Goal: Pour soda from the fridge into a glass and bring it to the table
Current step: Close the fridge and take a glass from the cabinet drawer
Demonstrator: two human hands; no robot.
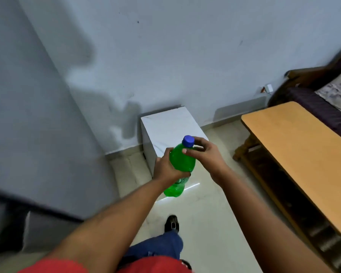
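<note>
A green soda bottle (182, 160) with a blue cap (188, 141) is held upright, tilted slightly, in front of me above the floor. My left hand (164, 167) is wrapped around the bottle's middle. My right hand (202, 152) is at the bottle's neck, thumb and fingers curled beside the cap and touching the shoulder. The wooden table (295, 150) stands to the right, its top bare. No glass is in view.
A white marble-look block (169, 127) stands against the wall just beyond the bottle. A grey appliance side (28, 134) fills the left. A dark sofa with a patterned cushion (335, 91) sits at the far right. Pale tiled floor (205, 223) lies below, with my shoe on it.
</note>
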